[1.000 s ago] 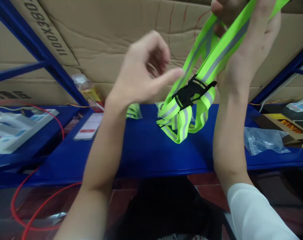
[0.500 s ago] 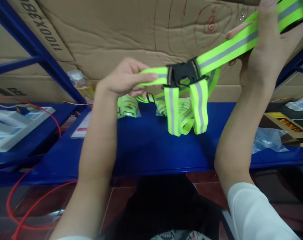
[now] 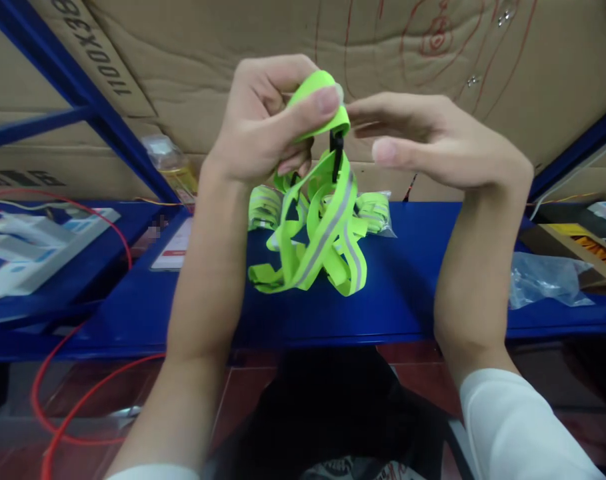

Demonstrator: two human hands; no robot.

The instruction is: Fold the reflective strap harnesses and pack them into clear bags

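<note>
My left hand (image 3: 273, 127) is closed round the top of a neon-green reflective strap (image 3: 323, 233), pinching a folded loop between thumb and fingers. The strap's grey-striped loops hang down in a bunch over the blue shelf (image 3: 303, 300). A black buckle (image 3: 337, 150) shows just under the pinch. My right hand (image 3: 433, 143) is level with the left, fingers stretched toward the strap's top, fingertips at or near the fold. Whether they touch it is unclear.
Bagged folded green straps (image 3: 375, 213) lie at the back of the shelf against brown cardboard (image 3: 233, 60). A phone (image 3: 175, 247), a bottle (image 3: 170, 167) and white boxes (image 3: 37, 250) are at left. A clear plastic bag (image 3: 545, 280) and a cardboard box (image 3: 577, 243) are at right. Red cable (image 3: 73, 413) loops below.
The strap was stretched out between both hands half a second ago. Now the hands have come together in the middle, the strap is gathered in the left hand, and the right hand has let go.
</note>
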